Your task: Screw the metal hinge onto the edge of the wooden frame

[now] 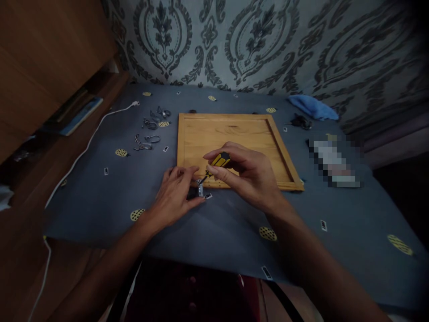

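A yellow-and-black screwdriver (219, 162) is gripped in my right hand (250, 170), slanting down to the left. Its tip meets a small shiny metal fitting (200, 189) at the near edge of a shallow wooden tray or framed panel (231, 134). My left hand (174, 192) steadies that fitting between thumb and fingers, with some fingertips resting on the panel's near left corner. The exact kind of fitting cannot be made out. Small dark dots, perhaps holes, show along the near edge of the wood.
Several metal clips and chains (149, 124) lie left of the panel. A blue cloth (313, 107) and a dark tangled item (300, 121) sit at the back right, with a blurred-out object (335, 162) nearer. A white cable (87, 145) runs along the left side.
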`<state>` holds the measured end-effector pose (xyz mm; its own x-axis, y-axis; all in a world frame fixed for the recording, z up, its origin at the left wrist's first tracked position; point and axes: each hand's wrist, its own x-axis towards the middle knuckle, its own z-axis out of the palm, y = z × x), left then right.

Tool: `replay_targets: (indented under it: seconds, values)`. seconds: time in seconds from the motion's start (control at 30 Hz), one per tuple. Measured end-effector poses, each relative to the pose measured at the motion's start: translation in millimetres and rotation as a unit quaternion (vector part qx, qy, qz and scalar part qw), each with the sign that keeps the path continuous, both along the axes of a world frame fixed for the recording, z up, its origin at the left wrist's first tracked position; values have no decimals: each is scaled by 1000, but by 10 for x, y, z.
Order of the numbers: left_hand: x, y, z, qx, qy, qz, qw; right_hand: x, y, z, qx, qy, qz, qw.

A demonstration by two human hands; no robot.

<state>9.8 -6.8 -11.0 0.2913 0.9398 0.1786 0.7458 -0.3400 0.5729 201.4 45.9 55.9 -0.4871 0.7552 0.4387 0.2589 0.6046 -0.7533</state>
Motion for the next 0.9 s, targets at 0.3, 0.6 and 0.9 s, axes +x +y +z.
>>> replay_targets:
  seconds: [0.3,0.6,0.9]
  values:
    - [-1,-8,25,1,3,-1,1000,33,-43,38,-7,18,-34,999]
    - [0,-11,8,-3,-6,0,1000,55,-99,6,-21,28,-85,996]
    - [-4,-10,6,-9,0,-3,1000,47,-92,-45,-32,32,-85,995]
